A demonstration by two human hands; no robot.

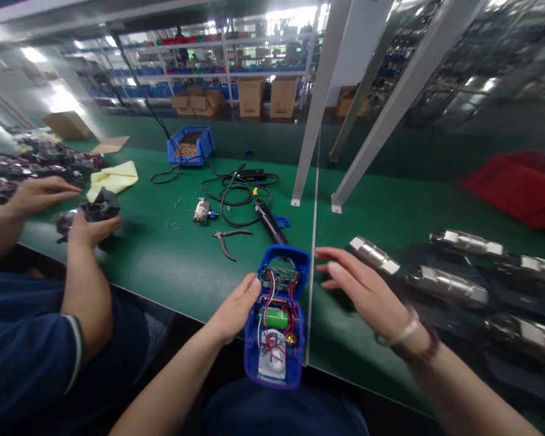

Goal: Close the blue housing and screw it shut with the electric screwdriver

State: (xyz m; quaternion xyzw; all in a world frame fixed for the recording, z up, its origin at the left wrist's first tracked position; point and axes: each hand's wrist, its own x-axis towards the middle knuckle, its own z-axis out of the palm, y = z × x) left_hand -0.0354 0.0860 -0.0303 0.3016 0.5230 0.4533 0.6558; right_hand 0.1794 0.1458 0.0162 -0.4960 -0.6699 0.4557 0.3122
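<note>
At the near edge of the green matte bench point(172, 266), the left hand point(234, 309) grips the left side of an open blue plastic casing point(277, 315), fingers curled on its rim; inside show a circuit board, red wires and a green cylindrical cell. The right hand point(367, 290) hovers just right of it, fingers spread and holding nothing. Further right lie shiny metal cylinders point(445, 284), blurred. Beyond are slim steel pliers point(229, 239), a black electric screwdriver point(267, 221), and a blue bin point(191, 145), perhaps holding screws. Far left, a co-worker's hands point(91, 227) hold a dark part.
</note>
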